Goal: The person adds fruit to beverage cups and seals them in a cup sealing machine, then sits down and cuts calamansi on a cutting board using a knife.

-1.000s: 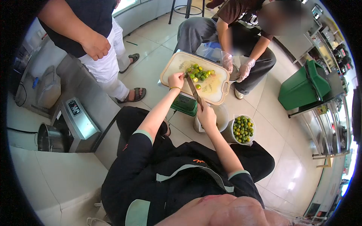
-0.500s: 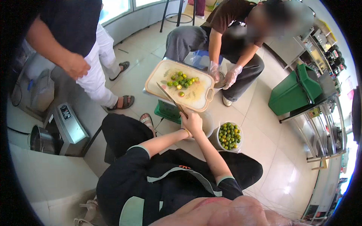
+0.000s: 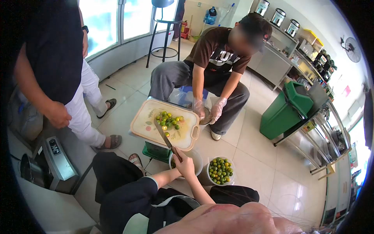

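Observation:
My right hand is closed around the handle of a knife, whose long blade slants up and left over the near part of a cutting board. On the board lie several small green citrus fruits, a few of them cut or yellowish. My left forearm crosses toward my right wrist; its hand is hidden behind the right one, so I cannot see its fingers. Below the board's near edge stands a white bucket. To its right is a tub filled with whole green citrus fruits.
Across the board sits a person with gloved hands over a metal bowl. Another person in white trousers stands at left. A green bin and metal rack are at right, a stool behind. A green base shows under the board.
My view has tilted up, bringing more of the room into sight. The knife stays in my right hand above the board. My left hand remains hidden.

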`<state>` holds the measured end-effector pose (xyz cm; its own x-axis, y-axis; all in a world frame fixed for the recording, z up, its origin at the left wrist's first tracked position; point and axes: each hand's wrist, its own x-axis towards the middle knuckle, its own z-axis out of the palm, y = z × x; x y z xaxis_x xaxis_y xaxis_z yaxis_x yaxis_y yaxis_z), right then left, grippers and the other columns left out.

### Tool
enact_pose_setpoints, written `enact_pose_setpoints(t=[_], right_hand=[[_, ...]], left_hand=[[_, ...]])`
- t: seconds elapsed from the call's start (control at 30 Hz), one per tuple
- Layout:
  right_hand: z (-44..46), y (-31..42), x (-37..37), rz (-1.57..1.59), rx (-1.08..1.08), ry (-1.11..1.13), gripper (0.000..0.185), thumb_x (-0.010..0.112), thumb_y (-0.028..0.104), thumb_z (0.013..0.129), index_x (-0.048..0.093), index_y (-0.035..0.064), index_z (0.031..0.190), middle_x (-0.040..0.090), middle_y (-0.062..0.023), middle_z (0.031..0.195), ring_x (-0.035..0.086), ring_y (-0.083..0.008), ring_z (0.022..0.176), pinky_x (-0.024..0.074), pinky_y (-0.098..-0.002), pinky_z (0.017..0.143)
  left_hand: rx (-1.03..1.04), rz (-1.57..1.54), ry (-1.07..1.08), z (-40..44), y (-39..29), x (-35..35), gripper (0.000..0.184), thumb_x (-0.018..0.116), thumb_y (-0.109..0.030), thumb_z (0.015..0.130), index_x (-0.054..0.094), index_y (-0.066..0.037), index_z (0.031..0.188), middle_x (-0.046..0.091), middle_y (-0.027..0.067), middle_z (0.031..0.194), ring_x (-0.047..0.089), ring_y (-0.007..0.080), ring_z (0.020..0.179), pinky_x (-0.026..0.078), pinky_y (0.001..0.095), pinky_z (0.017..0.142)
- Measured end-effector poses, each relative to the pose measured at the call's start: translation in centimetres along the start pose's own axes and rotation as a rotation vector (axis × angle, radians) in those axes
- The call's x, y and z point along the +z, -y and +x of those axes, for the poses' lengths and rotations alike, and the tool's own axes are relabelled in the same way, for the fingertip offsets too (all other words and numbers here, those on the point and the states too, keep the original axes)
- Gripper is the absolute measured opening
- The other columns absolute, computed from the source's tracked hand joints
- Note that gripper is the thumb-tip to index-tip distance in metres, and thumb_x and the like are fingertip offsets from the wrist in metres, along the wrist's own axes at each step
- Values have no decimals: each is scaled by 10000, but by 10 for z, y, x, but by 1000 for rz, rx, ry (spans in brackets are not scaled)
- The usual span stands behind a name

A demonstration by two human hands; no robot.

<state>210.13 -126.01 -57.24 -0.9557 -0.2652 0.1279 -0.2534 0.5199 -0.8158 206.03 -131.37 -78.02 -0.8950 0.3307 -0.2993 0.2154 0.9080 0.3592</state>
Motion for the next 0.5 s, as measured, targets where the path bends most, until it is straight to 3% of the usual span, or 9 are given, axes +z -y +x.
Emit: enact_pose_setpoints(t=[0.13, 0.2, 0.23, 0.27, 0.3, 0.33, 0.37, 0.4, 0.5], right_hand=[[0, 4, -8, 101, -81, -13, 356, 657, 129, 864, 612, 42, 1206, 665, -200, 1072, 675, -212, 967, 507, -317, 819], [1, 22, -19, 14, -52, 32, 357, 646, 169, 872, 611, 55, 1209, 670, -197, 1046, 683, -253, 951, 514, -329, 811], [6, 13, -15, 16, -100, 44, 355, 650, 186, 868, 618, 73, 1203, 673, -197, 1016, 689, -274, 916, 522, -341, 787], [10, 6, -9, 3, -170, 35, 354, 658, 207, 860, 626, 95, 1195, 679, -194, 962, 694, -292, 857, 528, -358, 742], [13, 6, -6, -77, -109, 79, 358, 661, 240, 855, 633, 103, 1184, 679, -190, 907, 694, -299, 813, 527, -368, 706], [15, 12, -5, -91, -129, 62, 363, 654, 277, 852, 636, 126, 1181, 677, -187, 868, 690, -305, 787, 523, -379, 684], [19, 18, -5, -128, -74, 119, 365, 644, 298, 851, 636, 148, 1183, 673, -194, 849, 682, -317, 780, 522, -400, 690], [22, 4, 5, -183, -156, 27, 361, 634, 307, 853, 637, 165, 1185, 672, -199, 842, 673, -331, 781, 521, -417, 697], [26, 5, 9, -159, -45, 12, 363, 618, 301, 859, 625, 184, 1203, 668, -197, 887, 642, -380, 846, 512, -449, 729]], left_hand=[[125, -93, -204, -16, 7, 1, 309, 629, -242, 796, 628, -8, 996, 644, 209, 983, 614, 372, 902, 471, 456, 823], [357, -224, -569, -26, 20, -7, 313, 632, -244, 791, 628, -7, 995, 645, 210, 980, 617, 374, 895, 473, 459, 820], [433, -249, -629, -34, 32, -19, 315, 634, -244, 788, 629, -6, 995, 646, 211, 978, 619, 375, 891, 474, 460, 818], [443, -236, -546, -43, 48, -34, 318, 636, -245, 785, 629, -6, 995, 647, 211, 977, 620, 376, 887, 475, 461, 816], [403, -144, -245, -52, 72, -42, 292, 651, -245, 776, 629, -41, 985, 663, 183, 934, 632, 367, 848, 489, 447, 786], [274, -97, -122, -107, 45, -118, 300, 718, -243, 740, 620, -54, 951, 674, 168, 879, 647, 338, 846, 500, 423, 755], [266, -204, -109, -126, 56, -141, 336, 787, -208, 676, 610, -51, 914, 675, 149, 783, 663, 321, 781, 514, 408, 688], [228, -287, -189, -146, 62, -167, 397, 836, -181, 617, 614, -53, 920, 678, 123, 744, 674, 296, 715, 523, 396, 639], [109, -471, -414, -150, 116, -184, 348, 827, -148, 627, 639, -68, 909, 681, 81, 734, 666, 198, 660, 521, 325, 604]])
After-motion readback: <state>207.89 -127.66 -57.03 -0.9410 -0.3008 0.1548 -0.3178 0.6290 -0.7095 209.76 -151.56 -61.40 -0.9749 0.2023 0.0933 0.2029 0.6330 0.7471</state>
